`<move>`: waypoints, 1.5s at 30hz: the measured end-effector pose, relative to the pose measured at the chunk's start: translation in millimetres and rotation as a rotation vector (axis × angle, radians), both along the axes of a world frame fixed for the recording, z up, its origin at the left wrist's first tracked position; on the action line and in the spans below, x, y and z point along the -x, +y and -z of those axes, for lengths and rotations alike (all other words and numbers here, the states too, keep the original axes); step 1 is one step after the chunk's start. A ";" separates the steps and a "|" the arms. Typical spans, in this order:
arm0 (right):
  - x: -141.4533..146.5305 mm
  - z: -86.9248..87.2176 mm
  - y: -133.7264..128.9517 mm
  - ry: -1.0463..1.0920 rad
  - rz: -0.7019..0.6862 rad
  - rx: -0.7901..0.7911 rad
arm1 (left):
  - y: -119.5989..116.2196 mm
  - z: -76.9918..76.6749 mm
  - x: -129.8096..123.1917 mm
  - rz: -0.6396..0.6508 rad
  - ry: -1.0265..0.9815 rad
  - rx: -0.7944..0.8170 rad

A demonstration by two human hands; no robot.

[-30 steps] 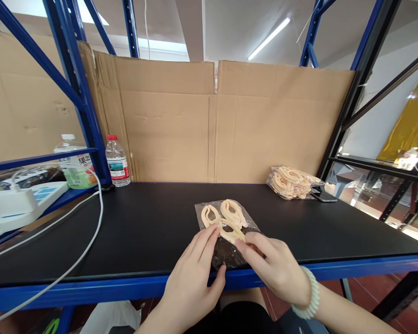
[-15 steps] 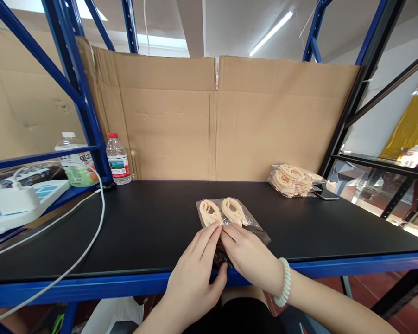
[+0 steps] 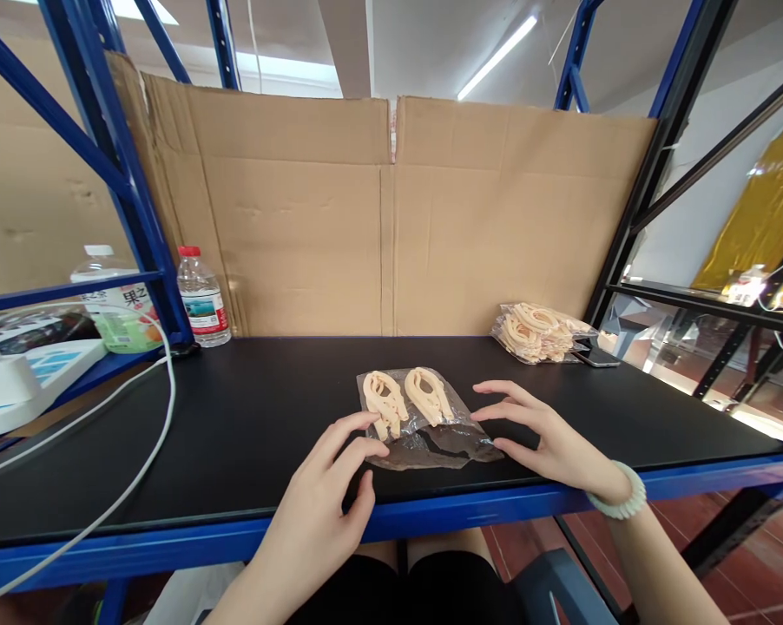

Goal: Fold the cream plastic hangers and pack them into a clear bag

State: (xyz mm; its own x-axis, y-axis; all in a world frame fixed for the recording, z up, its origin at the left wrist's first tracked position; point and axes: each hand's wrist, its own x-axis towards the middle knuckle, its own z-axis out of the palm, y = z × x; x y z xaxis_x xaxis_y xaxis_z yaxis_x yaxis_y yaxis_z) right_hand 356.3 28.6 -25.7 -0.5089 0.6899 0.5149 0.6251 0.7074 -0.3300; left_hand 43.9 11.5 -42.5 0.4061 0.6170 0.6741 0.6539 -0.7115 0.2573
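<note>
A clear plastic bag [image 3: 424,447] lies flat near the front edge of the black tabletop [image 3: 267,417]. Inside it are two looped cream-coloured pieces side by side, a left bundle [image 3: 384,404] and a right bundle [image 3: 429,395]; their exact kind I cannot make out. My left hand [image 3: 330,477] is open at the bag's left side, fingertips at or just over its edge. On the right, my right hand [image 3: 538,434] is open with fingers spread, the fingertips close to the bag's right edge. Neither hand grips anything.
A pile of similar bagged cream pieces [image 3: 538,332] sits at the back right by a phone [image 3: 596,356]. At the left stand a red-capped water bottle [image 3: 202,299], a juice bottle [image 3: 121,317] and a white power strip [image 3: 46,391] with a cable [image 3: 170,399]. Cardboard [image 3: 300,217] walls the back.
My hands were together over the bag's near part; they have moved apart, left hand leftward and right hand rightward, fingers now spread. The bag's near part now lies uncovered and flat.
</note>
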 end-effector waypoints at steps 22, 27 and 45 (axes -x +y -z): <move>20.8 10.8 8.1 0.343 0.026 0.479 | 5.3 2.1 -1.7 -0.125 -0.058 0.217; 19.2 8.2 5.6 0.398 -0.036 0.575 | -1.0 -3.1 2.0 -0.123 -0.065 0.225; 27.0 14.7 5.8 0.462 0.082 0.482 | 2.6 2.9 -4.2 -0.225 0.163 0.163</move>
